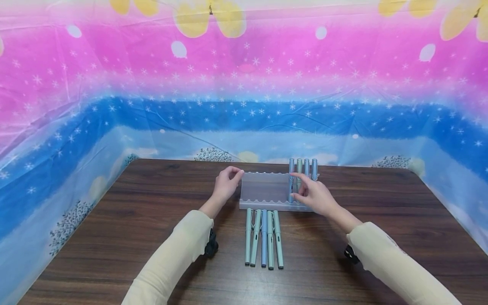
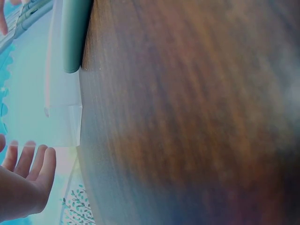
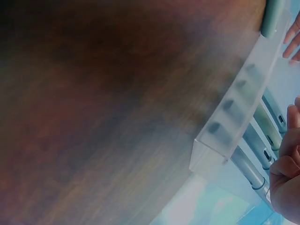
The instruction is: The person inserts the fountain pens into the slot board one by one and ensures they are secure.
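A clear plastic pen rack (image 1: 264, 186) with notched edges stands on the table. My left hand (image 1: 227, 183) grips its upper left corner between thumb and fingers; in the left wrist view those fingers (image 2: 44, 168) lie at the rack's edge. My right hand (image 1: 318, 197) holds a blue pen (image 1: 291, 169) upright in a notch, index finger near its middle and thumb lower down. To its right a green pen (image 1: 299, 165) and two more blue pens (image 1: 314, 167) stand in the rack, partly behind that hand. Their lower ends show blurred through the rack's front ledge (image 3: 234, 101).
Several pens lie side by side in front of the rack, green ones (image 1: 248, 241) and a single blue one (image 1: 264, 241). The brown wooden table (image 1: 152, 203) is bordered by a pink and blue patterned cloth (image 1: 244, 114).
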`<move>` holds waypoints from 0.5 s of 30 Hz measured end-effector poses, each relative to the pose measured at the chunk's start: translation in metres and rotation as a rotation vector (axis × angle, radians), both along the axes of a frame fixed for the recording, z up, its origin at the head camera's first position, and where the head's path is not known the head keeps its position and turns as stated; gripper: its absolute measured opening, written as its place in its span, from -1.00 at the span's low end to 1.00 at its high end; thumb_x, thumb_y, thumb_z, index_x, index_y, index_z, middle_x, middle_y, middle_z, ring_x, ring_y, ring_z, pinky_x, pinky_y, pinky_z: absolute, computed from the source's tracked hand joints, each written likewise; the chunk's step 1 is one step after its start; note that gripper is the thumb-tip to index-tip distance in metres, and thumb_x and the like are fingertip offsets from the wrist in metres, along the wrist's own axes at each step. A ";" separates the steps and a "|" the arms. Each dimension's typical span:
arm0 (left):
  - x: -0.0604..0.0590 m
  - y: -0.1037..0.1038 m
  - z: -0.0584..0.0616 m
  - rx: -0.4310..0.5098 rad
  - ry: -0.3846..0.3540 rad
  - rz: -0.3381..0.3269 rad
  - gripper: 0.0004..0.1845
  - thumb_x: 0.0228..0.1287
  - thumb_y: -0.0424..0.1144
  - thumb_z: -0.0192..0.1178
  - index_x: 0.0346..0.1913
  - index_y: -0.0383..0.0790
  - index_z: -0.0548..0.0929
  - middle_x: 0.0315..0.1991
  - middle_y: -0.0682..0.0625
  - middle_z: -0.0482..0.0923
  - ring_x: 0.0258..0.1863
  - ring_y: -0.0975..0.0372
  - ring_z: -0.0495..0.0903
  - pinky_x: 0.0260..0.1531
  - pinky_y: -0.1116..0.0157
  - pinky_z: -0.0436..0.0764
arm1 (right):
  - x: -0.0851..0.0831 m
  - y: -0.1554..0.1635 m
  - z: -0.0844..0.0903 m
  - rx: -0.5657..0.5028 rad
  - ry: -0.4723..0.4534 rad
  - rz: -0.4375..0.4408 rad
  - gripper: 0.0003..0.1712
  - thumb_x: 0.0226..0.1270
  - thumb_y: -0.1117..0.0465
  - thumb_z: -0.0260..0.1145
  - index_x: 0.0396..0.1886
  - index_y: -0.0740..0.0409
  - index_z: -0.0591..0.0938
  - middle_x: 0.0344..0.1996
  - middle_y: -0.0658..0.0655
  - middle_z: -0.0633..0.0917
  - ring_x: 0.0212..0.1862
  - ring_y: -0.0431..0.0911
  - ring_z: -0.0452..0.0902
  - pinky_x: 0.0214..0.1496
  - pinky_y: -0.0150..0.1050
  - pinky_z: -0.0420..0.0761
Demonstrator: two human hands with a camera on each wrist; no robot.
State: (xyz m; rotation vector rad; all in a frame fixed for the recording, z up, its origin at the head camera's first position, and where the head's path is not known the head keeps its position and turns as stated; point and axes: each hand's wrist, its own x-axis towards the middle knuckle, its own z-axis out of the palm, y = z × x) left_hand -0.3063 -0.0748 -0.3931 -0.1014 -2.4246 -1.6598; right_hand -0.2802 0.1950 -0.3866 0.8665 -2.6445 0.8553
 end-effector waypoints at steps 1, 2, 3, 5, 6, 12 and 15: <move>0.000 0.000 0.000 0.000 0.001 0.000 -0.78 0.25 -0.17 0.07 -0.23 -0.30 0.54 -0.34 -0.10 0.53 -0.34 -0.02 0.53 -0.39 0.25 0.50 | 0.001 0.000 -0.001 0.007 -0.001 0.005 -0.33 0.10 0.22 0.31 0.22 0.10 0.29 -0.67 -0.15 0.48 -0.67 -0.26 0.35 -0.64 -0.31 0.38; 0.000 0.000 0.000 0.000 0.001 0.000 -0.78 0.25 -0.17 0.07 -0.23 -0.30 0.54 -0.34 -0.10 0.53 -0.34 -0.02 0.53 -0.39 0.25 0.50 | 0.002 0.000 -0.002 0.015 0.001 0.009 -0.33 0.09 0.22 0.31 0.22 0.10 0.29 -0.67 -0.15 0.48 -0.67 -0.26 0.35 -0.64 -0.32 0.39; 0.000 0.000 0.000 -0.001 0.002 0.000 -0.78 0.25 -0.17 0.07 -0.23 -0.30 0.54 -0.34 -0.10 0.53 -0.34 -0.01 0.53 -0.39 0.25 0.50 | 0.003 0.000 -0.003 0.022 -0.001 0.012 -0.33 0.09 0.22 0.31 0.22 0.08 0.29 -0.67 -0.16 0.48 -0.66 -0.27 0.35 -0.64 -0.32 0.38; 0.000 0.000 0.000 -0.001 0.001 0.000 -0.78 0.25 -0.18 0.07 -0.23 -0.30 0.54 -0.34 -0.10 0.53 -0.34 -0.01 0.53 -0.38 0.25 0.50 | 0.005 0.000 -0.005 0.035 -0.005 0.017 -0.34 0.09 0.21 0.31 0.22 0.08 0.29 -0.67 -0.17 0.47 -0.67 -0.28 0.34 -0.65 -0.33 0.38; 0.000 0.000 0.000 -0.001 0.002 0.001 -0.78 0.25 -0.18 0.07 -0.22 -0.30 0.54 -0.34 -0.10 0.54 -0.34 -0.01 0.54 -0.38 0.25 0.50 | 0.006 0.000 -0.005 0.038 -0.010 0.019 -0.34 0.09 0.21 0.31 0.21 0.06 0.30 -0.67 -0.18 0.47 -0.68 -0.28 0.34 -0.66 -0.33 0.38; 0.000 0.000 -0.001 -0.004 0.005 0.000 -0.77 0.25 -0.18 0.06 -0.22 -0.30 0.54 -0.33 -0.10 0.54 -0.34 -0.01 0.54 -0.39 0.25 0.50 | 0.013 -0.004 -0.006 0.083 -0.036 0.044 -0.37 0.10 0.21 0.30 0.19 0.04 0.32 -0.67 -0.20 0.47 -0.71 -0.29 0.31 -0.69 -0.35 0.35; 0.000 0.000 0.000 -0.005 0.007 0.002 -0.77 0.25 -0.18 0.07 -0.22 -0.30 0.54 -0.34 -0.10 0.54 -0.34 -0.02 0.54 -0.39 0.25 0.50 | 0.017 -0.006 -0.006 0.112 -0.047 0.051 -0.39 0.11 0.20 0.29 0.19 0.04 0.33 -0.65 -0.21 0.47 -0.71 -0.30 0.31 -0.70 -0.35 0.34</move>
